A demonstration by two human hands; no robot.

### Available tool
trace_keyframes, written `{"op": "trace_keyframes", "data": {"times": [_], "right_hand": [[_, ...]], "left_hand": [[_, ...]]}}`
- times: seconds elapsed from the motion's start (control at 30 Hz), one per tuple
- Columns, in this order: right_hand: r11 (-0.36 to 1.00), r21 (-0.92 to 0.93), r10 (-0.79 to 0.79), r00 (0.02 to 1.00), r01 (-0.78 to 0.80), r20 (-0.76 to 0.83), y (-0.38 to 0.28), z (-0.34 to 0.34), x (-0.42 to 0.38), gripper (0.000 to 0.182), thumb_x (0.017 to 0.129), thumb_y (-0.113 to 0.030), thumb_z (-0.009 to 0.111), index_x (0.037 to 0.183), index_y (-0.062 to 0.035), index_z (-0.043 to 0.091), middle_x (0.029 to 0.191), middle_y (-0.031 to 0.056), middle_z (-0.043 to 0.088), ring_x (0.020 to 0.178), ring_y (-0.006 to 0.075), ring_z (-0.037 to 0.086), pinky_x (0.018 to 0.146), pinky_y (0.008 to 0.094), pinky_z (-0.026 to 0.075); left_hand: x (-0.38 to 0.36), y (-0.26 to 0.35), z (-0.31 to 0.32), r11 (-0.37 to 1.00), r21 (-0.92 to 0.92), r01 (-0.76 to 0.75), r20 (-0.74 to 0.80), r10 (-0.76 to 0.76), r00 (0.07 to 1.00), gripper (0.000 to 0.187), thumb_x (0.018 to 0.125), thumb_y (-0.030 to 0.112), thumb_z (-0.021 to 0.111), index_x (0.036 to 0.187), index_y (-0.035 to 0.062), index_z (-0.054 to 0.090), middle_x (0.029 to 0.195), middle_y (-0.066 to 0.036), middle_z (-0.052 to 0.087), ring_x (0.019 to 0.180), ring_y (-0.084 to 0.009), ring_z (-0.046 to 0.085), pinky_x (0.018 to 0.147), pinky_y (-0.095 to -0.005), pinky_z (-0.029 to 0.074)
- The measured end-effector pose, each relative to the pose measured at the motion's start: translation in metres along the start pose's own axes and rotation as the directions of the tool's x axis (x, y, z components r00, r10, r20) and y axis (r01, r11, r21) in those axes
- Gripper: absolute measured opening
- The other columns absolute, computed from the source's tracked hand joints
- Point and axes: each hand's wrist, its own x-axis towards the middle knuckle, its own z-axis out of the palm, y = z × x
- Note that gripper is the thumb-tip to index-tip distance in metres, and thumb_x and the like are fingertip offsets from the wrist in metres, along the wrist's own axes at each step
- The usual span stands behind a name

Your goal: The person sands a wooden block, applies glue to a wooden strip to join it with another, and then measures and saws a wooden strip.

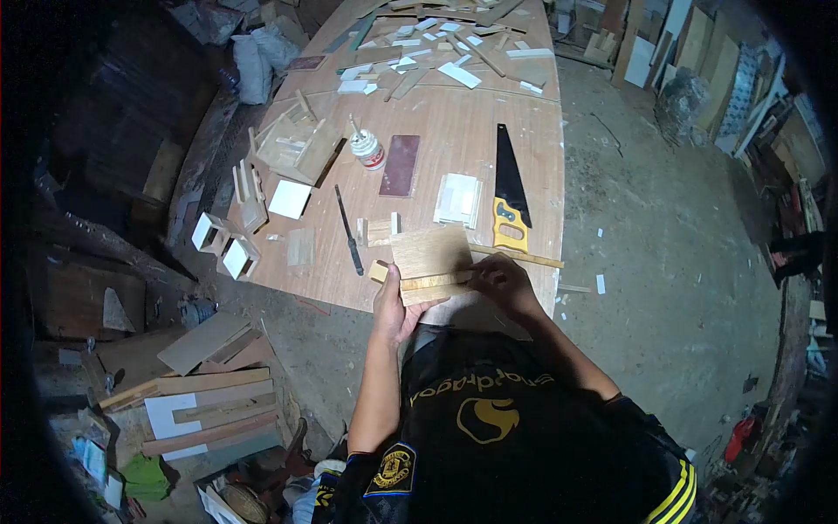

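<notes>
My left hand is closed around the left edge of a small wooden board, thumb on the near side. A narrow wooden strip lies across the board's lower part. At the right end of the strip is my right hand, its fingers curled together in shadow; whether they grip the strip or something small is hidden. Just beyond the board are small wood blocks and a stack of white pieces. A long wooden stick lies behind my right hand.
On the table are a handsaw with yellow handle, a white glue jar, a dark red flat piece, a slim dark tool and a wooden box assembly. Offcuts cover the far end. Boards lie on the floor at left.
</notes>
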Motion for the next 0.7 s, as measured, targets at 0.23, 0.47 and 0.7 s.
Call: {"op": "trace_keyframes", "data": {"times": [0.23, 0.47, 0.7], "right_hand": [[0.993, -0.027, -0.116, 0.99, 0.114, -0.08, 0.003, -0.011, -0.009, 0.028, 0.081, -0.012, 0.075, 0.107, -0.0067, 0.067, 0.101, 0.0069, 0.066, 0.089, 0.0161, 0.065, 0.077, 0.0293, 0.052], [0.994, -0.045, -0.103, 0.987, 0.098, -0.126, -0.007, -0.021, -0.015, 0.028, 0.08, -0.011, 0.076, 0.107, -0.0064, 0.067, 0.099, 0.0073, 0.066, 0.088, 0.0162, 0.065, 0.077, 0.0296, 0.052], [0.989, -0.002, -0.146, 0.979, 0.147, -0.141, -0.007, -0.013, -0.014, 0.023, 0.078, -0.009, 0.076, 0.1, -0.0074, 0.07, 0.102, 0.0047, 0.068, 0.088, 0.0135, 0.064, 0.073, 0.0262, 0.049]], "left_hand": [[0.004, -0.001, 0.016, 0.997, 0.07, -0.028, 0.146, 0.017, 0.989, 0.058, 0.099, 0.026, 0.051, 0.145, 0.006, 0.022, 0.139, -0.024, 0.041, 0.124, -0.0404, 0.05, 0.094, -0.0575, 0.05], [0.004, 0.005, 0.037, 0.988, 0.152, -0.021, 0.16, -0.004, 0.987, 0.065, 0.09, 0.0, 0.056, 0.144, 0.0047, 0.021, 0.137, -0.022, 0.043, 0.123, -0.0379, 0.05, 0.096, -0.0545, 0.05], [-0.001, 0.01, 0.037, 0.982, 0.176, -0.067, 0.126, 0.045, 0.991, 0.059, 0.093, 0.0, 0.053, 0.144, 0.0051, 0.024, 0.133, -0.018, 0.046, 0.119, -0.0321, 0.054, 0.095, -0.0499, 0.051]]}}
